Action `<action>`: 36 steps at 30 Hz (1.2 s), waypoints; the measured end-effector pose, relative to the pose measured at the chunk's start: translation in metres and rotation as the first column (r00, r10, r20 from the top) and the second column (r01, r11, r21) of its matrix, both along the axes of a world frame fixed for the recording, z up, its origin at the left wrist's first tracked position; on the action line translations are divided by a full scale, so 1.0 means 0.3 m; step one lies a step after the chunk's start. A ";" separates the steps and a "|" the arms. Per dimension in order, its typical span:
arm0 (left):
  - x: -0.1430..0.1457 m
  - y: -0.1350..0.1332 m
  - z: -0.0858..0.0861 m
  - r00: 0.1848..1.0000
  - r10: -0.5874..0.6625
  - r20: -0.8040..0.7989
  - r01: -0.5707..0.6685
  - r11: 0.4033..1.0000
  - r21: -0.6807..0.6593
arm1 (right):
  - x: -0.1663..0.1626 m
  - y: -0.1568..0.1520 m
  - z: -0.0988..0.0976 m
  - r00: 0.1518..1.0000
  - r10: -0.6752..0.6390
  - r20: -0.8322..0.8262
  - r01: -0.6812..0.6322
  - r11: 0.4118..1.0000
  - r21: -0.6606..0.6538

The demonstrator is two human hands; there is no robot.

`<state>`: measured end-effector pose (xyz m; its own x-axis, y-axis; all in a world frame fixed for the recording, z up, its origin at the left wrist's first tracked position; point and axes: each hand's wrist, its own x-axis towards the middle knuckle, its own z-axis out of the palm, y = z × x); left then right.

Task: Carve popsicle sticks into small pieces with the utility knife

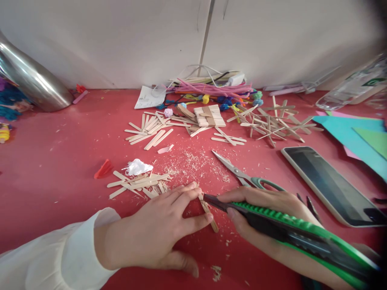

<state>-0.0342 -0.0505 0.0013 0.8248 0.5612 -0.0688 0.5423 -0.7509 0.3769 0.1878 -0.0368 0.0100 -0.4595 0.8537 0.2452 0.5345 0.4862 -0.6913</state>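
My left hand (160,229) lies on the red table (54,173), its fingers pressed together on a thin wooden craft stick (209,212) that it pins down. My right hand (266,213) grips a green and black utility knife (290,231), whose tip meets the stick near my left fingertips. Wood shavings (193,161) are scattered just beyond the hands. A white sleeve covers my left forearm.
Scissors (242,175) with green handles lie just beyond my right hand. A phone (332,183) rests at the right. Loose craft sticks (151,131), a glued stick panel (210,116), pink pipe cleaners (211,88), coloured paper (356,137) and a metal vessel (30,80) fill the back.
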 end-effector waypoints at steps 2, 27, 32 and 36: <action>0.001 0.001 0.002 1.000 0.002 0.002 -0.002 1.000 -0.004 | -0.003 -0.002 0.001 1.000 -0.004 -0.004 0.004 1.000 -0.008; 0.012 -0.004 0.008 1.000 0.029 -0.005 -0.029 1.000 -0.004 | -0.010 0.064 0.019 0.996 -0.082 0.014 0.081 0.920 -0.384; 0.004 -0.005 0.000 0.999 0.034 -0.002 -0.034 0.999 0.009 | 0.009 0.097 -0.013 0.975 -0.174 -0.138 0.040 0.747 -0.664; 0.000 -0.004 -0.004 1.000 0.026 0.006 -0.026 1.000 -0.004 | 0.034 0.097 0.008 0.997 -0.017 -0.073 -0.026 0.839 -0.543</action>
